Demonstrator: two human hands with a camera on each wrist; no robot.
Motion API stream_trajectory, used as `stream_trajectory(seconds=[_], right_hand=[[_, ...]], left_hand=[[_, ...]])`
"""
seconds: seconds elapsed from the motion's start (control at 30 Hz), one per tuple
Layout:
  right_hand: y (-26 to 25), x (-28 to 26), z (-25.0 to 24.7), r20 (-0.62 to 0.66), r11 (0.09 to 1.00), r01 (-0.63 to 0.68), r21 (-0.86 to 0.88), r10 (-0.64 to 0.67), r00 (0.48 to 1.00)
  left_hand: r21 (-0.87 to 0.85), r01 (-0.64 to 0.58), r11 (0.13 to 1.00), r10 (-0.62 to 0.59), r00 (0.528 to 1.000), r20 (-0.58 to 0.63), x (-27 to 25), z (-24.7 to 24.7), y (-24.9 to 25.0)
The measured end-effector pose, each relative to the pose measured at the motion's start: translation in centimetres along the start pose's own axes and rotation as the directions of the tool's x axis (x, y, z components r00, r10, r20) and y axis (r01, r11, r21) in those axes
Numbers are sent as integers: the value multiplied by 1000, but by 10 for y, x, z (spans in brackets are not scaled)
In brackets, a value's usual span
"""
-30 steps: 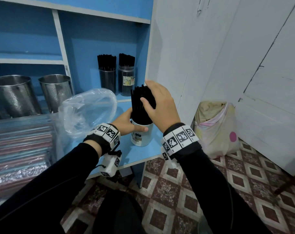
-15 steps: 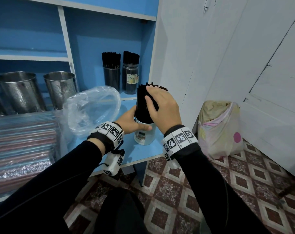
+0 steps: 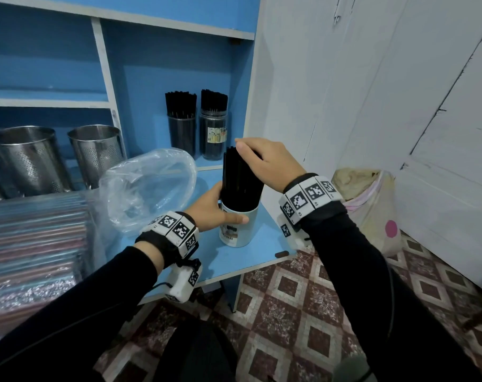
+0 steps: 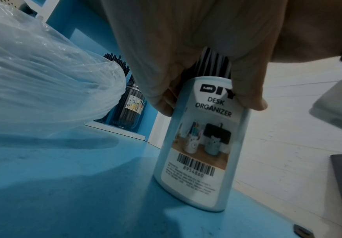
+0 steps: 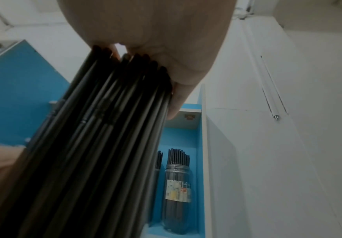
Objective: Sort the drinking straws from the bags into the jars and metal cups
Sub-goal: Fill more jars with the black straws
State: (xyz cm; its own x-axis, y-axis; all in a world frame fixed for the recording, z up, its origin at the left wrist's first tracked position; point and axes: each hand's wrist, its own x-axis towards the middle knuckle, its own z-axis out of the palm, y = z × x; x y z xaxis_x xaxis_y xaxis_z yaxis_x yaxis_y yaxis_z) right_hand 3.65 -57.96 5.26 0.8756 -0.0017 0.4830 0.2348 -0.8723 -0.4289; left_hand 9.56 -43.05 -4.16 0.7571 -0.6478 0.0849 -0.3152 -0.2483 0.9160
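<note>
Two hands are engaged: the cup is gripped on the bench by the left hand, while the straws standing in it are pressed down by the flat-fingered right hand. Uneven pressure could tip the cup and spill them.

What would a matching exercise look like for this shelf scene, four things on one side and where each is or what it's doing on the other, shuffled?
Things:
1. left hand
2. right hand
3. plastic bag
4. metal cups

States:
A. lies empty and crumpled on the blue shelf
B. rests on top of the black straws
C. stand side by side at the back left
D. grips the white cup

Pairs: 1-D, 2-B, 3-A, 4-C
</note>
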Motion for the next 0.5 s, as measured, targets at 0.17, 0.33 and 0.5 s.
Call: stream_trajectory(seconds=[0.17,0.33,0.5], right_hand=[[12,-6,-3,-43,963,-93,252,108,993],[41,-25,8,97,886,-199,419,174,980],[59,-41,36,420,887,-339,313,191,887]], left_hand=[[-51,-7,999,8,1000,19,-2,-3,-2],[-105,72,992,-60,992,111,-6,-16,-8],[-73,110,991,-100,987,129,-4,-29,-10]])
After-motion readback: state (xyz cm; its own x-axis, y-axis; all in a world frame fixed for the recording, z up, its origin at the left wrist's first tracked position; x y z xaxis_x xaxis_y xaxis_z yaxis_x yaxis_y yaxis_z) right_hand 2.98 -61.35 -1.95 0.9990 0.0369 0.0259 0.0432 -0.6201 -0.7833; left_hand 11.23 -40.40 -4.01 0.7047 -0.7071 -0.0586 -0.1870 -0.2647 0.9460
